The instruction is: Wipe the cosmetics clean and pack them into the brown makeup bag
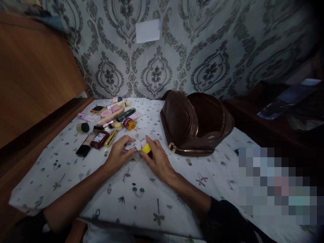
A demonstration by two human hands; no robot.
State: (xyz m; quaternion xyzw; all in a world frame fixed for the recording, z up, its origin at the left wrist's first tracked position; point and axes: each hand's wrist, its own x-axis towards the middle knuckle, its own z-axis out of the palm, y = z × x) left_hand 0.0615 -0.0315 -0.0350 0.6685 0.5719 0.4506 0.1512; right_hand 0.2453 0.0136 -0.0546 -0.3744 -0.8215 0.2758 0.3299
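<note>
My left hand (118,152) pinches a crumpled white wipe or cloth (132,145) between thumb and fingers. Close beside it, my right hand (160,161) is closed around a small cosmetic container (146,148) with a yellow band and a pale top; its lower part is mostly hidden by my fingers. The cloth touches the side of the container. Just beyond my hands lie a red-and-yellow jar (129,124), a gold tube (110,138) and a dark red bottle (99,139) with a white label.
A brown leather bag (181,118) stands unzipped and open to the right. Several cosmetics, including a dark green tube (126,115) and a black-capped compact (98,109), are grouped at the back left. A wooden panel (37,67) borders the left side of the patterned tablecloth (141,202).
</note>
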